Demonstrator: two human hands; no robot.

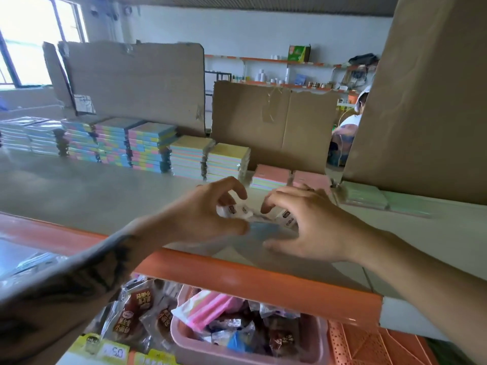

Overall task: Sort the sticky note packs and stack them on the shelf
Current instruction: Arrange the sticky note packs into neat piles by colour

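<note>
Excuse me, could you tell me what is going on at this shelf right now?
A person is stocking sticky note packs on a grey shelf with an orange front edge. Both hands, the left hand and the right hand, grip a blue pack in clear wrap near the shelf's front. Behind it stand sorted stacks: multicoloured stacks on the left, yellow-topped stacks in the middle, low pink-topped stacks and green packs to the right. A pink basket of snacks sits below.
</note>
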